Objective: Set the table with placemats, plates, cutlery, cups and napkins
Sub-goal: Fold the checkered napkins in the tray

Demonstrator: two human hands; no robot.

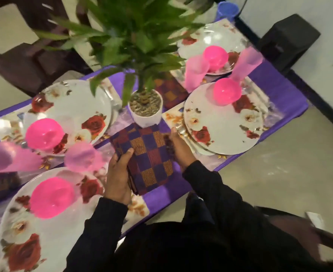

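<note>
Both hands are gripping the folded checked napkin (146, 156) just before the plant pot (145, 111): left hand (117, 177) fingers curling over its near-left edge, right hand (178, 148) fingers pinching its right edge, its long axis running diagonally away from the pot.

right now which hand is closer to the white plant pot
Right. The right hand pinches the checked napkins at their far edge, just below the white plant pot. The left hand grips their near edge, farther back.

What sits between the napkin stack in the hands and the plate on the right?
Nothing visible does. The napkin stack is held by both hands, and the right hand already lies beside the plate rim.
</note>
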